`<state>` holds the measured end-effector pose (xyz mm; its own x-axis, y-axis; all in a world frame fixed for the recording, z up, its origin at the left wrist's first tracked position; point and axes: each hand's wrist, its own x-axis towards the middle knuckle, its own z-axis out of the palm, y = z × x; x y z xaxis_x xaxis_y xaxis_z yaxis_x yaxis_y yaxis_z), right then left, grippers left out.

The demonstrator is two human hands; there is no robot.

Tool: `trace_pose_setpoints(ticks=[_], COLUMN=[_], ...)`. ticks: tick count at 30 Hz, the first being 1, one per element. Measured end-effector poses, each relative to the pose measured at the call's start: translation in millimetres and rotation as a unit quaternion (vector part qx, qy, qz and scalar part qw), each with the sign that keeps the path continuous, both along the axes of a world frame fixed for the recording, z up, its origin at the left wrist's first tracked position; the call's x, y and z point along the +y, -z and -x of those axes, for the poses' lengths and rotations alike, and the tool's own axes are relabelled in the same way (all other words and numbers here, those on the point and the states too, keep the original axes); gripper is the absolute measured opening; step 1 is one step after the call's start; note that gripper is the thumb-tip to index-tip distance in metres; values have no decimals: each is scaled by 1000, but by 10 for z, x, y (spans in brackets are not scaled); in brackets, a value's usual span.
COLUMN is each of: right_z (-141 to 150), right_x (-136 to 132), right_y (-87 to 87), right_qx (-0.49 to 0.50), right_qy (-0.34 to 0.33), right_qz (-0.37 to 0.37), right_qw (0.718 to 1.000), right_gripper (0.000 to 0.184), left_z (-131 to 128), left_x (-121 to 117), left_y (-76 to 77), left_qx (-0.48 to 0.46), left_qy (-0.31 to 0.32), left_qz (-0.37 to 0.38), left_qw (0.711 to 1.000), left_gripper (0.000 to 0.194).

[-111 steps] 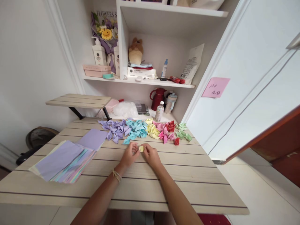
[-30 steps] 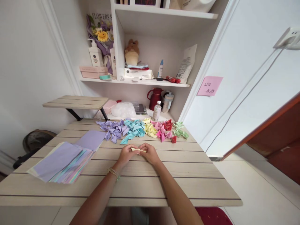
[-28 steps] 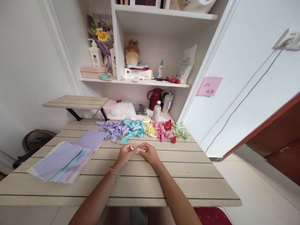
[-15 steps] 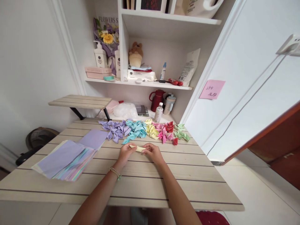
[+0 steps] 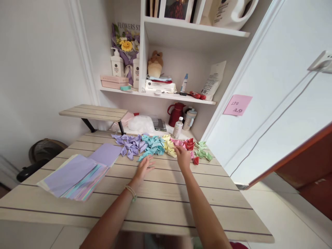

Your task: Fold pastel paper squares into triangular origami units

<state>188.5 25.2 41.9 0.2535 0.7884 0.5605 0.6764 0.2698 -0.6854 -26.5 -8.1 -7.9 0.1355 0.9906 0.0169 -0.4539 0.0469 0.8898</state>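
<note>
White shelves [image 5: 197,27] back a striped desk [image 5: 162,193] bearing folded papers [image 5: 157,145].

Creased yellow papers [image 5: 169,147] are lying heaped near the far edge of the tabletop [image 5: 160,197]; pointed turquoise papers [image 5: 155,144] are lying just beside them, toward its left edge.

And there it stood, white shelving [image 5: 197,26] set between pale walls [image 5: 38,69]! Before it stretched a slatted wooden table [image 5: 220,214], a small raised stand [image 5: 93,112] at back left; light tiles [image 5: 271,204] gleamed right, red-brown panels [image 5: 307,164] beyond, everything softly lit.
</note>
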Motion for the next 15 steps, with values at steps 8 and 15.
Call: trace_pose_setpoints(ticks=[8, 15], right_z=[37, 962], right_x=[86, -288], right_y=[100, 166], right_qx=[-135, -132], right_qy=[6, -184], right_qz=[20, -41], right_qw=[991, 973], right_gripper=[36, 26], left_z=[-46, -101], left_x=[-14, -2], left_y=[17, 29], left_qx=[20, 93], left_qy=[-13, -90], left_qz=[-1, -33], left_qw=[1000, 991], left_gripper=[47, 37])
